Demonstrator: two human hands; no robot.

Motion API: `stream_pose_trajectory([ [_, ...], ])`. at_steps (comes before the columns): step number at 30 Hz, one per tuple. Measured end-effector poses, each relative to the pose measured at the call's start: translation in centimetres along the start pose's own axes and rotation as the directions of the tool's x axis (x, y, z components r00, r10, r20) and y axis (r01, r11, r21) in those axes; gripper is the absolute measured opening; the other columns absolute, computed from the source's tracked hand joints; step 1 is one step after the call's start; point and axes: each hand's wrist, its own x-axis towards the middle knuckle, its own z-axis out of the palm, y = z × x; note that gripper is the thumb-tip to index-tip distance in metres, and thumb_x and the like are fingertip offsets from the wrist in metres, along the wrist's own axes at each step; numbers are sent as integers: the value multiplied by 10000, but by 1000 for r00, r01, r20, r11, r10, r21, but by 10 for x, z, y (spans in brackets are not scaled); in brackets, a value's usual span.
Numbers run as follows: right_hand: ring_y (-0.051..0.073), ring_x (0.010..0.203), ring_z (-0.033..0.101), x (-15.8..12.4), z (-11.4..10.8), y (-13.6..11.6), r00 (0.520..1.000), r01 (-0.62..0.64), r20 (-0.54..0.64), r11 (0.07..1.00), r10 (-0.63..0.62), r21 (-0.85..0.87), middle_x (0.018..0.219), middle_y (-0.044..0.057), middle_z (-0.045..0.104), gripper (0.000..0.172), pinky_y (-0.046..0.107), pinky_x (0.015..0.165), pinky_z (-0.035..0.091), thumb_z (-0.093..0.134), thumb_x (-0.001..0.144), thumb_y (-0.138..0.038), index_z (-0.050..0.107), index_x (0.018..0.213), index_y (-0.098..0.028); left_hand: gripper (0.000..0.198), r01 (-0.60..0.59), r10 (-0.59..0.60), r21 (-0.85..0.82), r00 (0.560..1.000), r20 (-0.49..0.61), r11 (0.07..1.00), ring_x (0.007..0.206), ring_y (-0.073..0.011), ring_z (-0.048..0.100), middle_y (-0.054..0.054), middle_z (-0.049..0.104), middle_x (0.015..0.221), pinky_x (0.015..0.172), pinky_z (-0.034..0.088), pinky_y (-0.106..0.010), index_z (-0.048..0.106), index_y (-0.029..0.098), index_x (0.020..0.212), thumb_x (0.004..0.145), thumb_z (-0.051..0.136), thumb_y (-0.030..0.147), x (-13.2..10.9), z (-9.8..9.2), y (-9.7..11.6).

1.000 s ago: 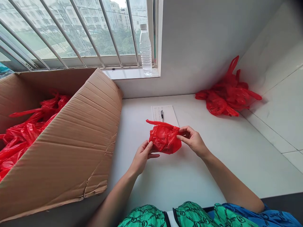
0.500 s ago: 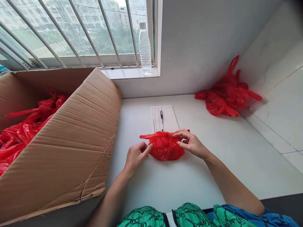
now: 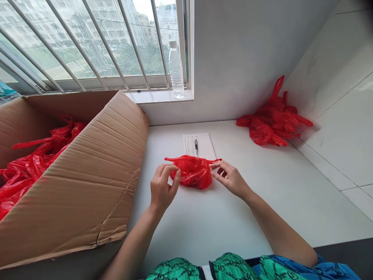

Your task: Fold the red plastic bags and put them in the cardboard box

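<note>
A red plastic bag (image 3: 194, 173) lies on the white table, its body rounded and two handle ends stretching out left and right along the top. Whatever is inside it cannot be made out. At its left edge is my left hand (image 3: 163, 186), open, with curved fingers and a gap between thumb and forefinger. My right hand (image 3: 231, 179) hovers close to the right edge, open, thumb apart from the fingers. Just behind the bag rests a white notebook (image 3: 207, 144) with writing on its left side and a black pen (image 3: 196, 147) across it; the bag hides its near part.
On the left a large cardboard box (image 3: 87, 171) holds several red plastic bags (image 3: 35, 163). More red bags (image 3: 272, 118) are heaped in the far right corner against the wall. A clear water bottle (image 3: 176, 72) stands on the sill of a barred window.
Both hands have loosened from the red bag's edges; the left fingers have lifted and parted. The bag sits a little farther left and up in view, and the view has shifted slightly.
</note>
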Motion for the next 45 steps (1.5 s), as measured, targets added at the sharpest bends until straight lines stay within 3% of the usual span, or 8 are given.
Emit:
stream_pose_trajectory([
  [3,195,922,626,-1,13,0,998,36,-55,997,-40,-72,1191,47,611,256,339,736,531,543,933,-414,627,1140,-289,280,-20,10,81,993,122,996,1211,-270,516,-96,547,1349,993,425,-400,599,240,1187,940,503,331,11,12,0],
  [6,201,921,642,-2,21,-2,997,59,-50,992,-65,-115,1226,49,613,319,350,748,528,540,934,-451,596,1202,-288,470,65,-99,139,964,247,988,1135,-287,584,-100,425,1499,919,459,-399,449,288,1424,963,456,382,16,23,-4],
  [12,207,855,649,-1,23,-6,992,52,-97,976,-74,-211,987,35,699,296,349,760,503,528,941,-478,612,1123,-259,375,180,-232,167,893,385,969,675,-200,644,-20,749,950,640,428,-267,587,356,1299,963,440,436,11,22,3],
  [19,214,841,637,-3,30,-10,984,163,-26,946,-177,-281,939,32,695,156,343,730,481,555,938,-341,658,1034,-272,218,92,-69,-19,847,527,996,694,-170,634,-18,731,950,643,438,-257,724,298,1018,883,577,386,8,18,14],
  [29,209,869,593,-5,-17,-17,966,163,-201,986,-164,-22,906,30,619,78,357,786,484,596,900,-309,665,870,-285,229,79,-82,30,985,151,996,743,-157,607,-14,692,835,688,445,-254,667,221,869,948,507,366,10,-30,-6],
  [34,271,1117,547,-9,-8,-25,987,142,-67,985,-148,-96,1174,41,637,68,420,862,479,583,885,-284,607,948,-289,311,-39,24,51,961,275,998,937,-202,626,-51,679,1113,762,458,-289,601,272,1226,942,534,380,7,-16,8],
  [39,244,1011,596,-6,9,-26,959,252,-65,936,-275,-244,1003,19,688,206,522,1097,291,652,872,-377,615,1061,-305,213,-234,191,80,913,361,969,830,-199,611,-34,729,907,781,420,-330,728,289,973,954,524,350,7,6,18],
  [45,210,899,625,-1,-8,-18,918,132,-359,983,-170,-127,855,0,669,142,495,1130,259,558,930,-356,610,826,-274,195,41,-45,-97,998,-48,994,807,-174,614,-27,679,843,758,456,-283,700,224,883,941,551,336,12,-10,2],
])
